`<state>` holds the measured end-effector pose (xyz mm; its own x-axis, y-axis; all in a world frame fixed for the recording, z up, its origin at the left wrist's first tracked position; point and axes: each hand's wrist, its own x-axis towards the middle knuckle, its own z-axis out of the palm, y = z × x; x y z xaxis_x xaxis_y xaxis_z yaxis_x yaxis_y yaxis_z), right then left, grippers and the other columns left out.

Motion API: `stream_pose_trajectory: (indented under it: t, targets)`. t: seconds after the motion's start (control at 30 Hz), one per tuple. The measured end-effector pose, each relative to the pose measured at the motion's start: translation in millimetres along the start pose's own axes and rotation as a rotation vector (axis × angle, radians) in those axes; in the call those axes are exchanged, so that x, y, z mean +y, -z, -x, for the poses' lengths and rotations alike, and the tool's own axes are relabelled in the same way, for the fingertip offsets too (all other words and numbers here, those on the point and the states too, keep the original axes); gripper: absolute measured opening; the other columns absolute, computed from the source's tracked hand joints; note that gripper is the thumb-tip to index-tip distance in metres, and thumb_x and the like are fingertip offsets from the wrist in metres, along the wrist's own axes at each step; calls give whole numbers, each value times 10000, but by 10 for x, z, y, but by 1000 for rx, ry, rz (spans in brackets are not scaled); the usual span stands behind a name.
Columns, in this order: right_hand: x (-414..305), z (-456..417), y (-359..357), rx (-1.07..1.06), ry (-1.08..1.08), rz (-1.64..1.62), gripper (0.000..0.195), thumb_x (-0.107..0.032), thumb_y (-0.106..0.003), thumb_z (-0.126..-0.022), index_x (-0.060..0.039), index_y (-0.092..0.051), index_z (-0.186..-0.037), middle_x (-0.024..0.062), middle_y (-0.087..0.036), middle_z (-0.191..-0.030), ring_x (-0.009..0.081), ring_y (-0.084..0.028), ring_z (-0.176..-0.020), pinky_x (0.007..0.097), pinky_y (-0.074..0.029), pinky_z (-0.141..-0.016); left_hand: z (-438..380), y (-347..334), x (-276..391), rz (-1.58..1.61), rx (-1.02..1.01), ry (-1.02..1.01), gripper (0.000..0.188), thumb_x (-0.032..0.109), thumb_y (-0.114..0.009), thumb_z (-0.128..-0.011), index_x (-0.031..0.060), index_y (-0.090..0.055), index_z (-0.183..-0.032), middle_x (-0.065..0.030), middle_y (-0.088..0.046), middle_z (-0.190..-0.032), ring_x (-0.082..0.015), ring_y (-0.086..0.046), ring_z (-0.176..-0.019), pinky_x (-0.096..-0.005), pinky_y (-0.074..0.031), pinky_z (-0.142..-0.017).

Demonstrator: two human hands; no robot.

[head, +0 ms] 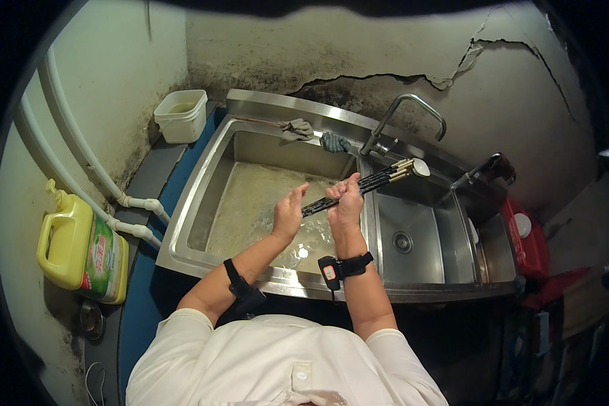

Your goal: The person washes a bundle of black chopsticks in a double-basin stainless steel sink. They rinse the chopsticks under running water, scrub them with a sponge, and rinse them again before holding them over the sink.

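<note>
My right hand [346,202] grips a bundle of black chopsticks [376,179] with gold-coloured ends, above the large steel sink basin [193,223]. A white spoon [420,168] shows at the upper right end of the bundle. My left hand [288,210] is beside the bundle's lower end, palm turned towards it, with fingers extended; whether it touches the chopsticks is hard to tell. Cloudy, foamy water [254,203] lies in the basin below both hands.
A grey cloth [297,130] and a dark scouring pad [335,142] lie on the back rim, near the faucet [411,96]. A smaller basin [411,218] and a red basket [530,248] are at right. At left are a white bucket [182,124] and a yellow detergent jug [63,254].
</note>
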<state>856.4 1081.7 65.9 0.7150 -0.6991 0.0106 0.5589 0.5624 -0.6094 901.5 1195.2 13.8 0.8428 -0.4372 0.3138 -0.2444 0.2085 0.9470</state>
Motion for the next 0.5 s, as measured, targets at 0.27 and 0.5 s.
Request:
stream_pose_trajectory:
  t: [0.27, 0.5]
  targets:
    - [510, 256, -48, 11, -117, 96, 396, -429, -447, -945, -78, -533, -786, -3, -532, -745, 118, -510, -703, 284, -419, -673, -251, -189, -55, 702, -73, 392, 620, 476, -252, -980, -44, -439, -1263, -140, -569, -1189, -222, -531, -1107, -329, -385, -978]
    - [574, 307, 92, -363, -34, 333, 687, -493, -380, -944, 33, -312, -1380, 114, -340, -1429, 205, -334, -1302, 324, -236, -1074, -363, -245, -29, 301, 12, 219, 803, 629, -223, -917, -25, -335, -1369, -168, -424, -1357, -226, -388, -1267, -306, -296, -1039]
